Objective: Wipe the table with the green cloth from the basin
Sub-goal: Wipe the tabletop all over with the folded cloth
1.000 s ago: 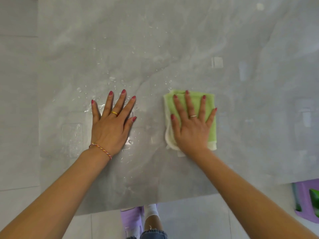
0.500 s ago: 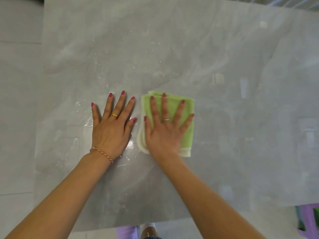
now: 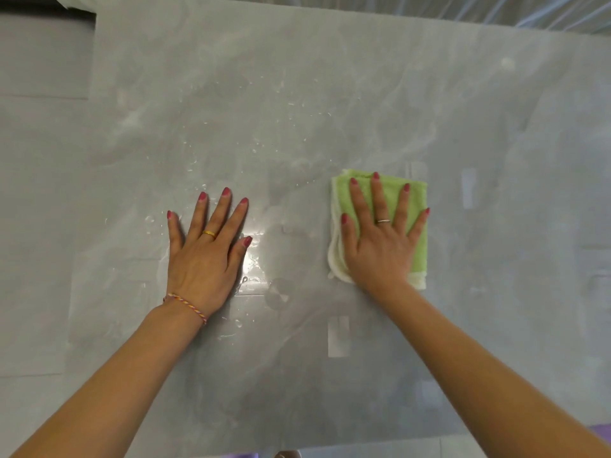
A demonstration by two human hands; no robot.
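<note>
The folded green cloth (image 3: 390,196), with a white edge at its left and bottom, lies flat on the grey marble-look table (image 3: 330,94) right of centre. My right hand (image 3: 377,249) presses on top of it with fingers spread, covering most of it. My left hand (image 3: 205,256) rests palm-down on the bare tabletop to the left, fingers apart, well apart from the cloth. Water drops and a wet sheen (image 3: 254,259) sit beside and beyond my left hand. No basin is in view.
The table's left edge (image 3: 91,127) borders grey floor tiles. Its near edge runs along the bottom, with a purple object (image 3: 598,428) at the lower right. Translucent sheeting (image 3: 529,11) lies beyond the far edge at the top right.
My right hand slid the cloth left until it was next to my left hand, then back to the right. My left hand stayed flat in place.
</note>
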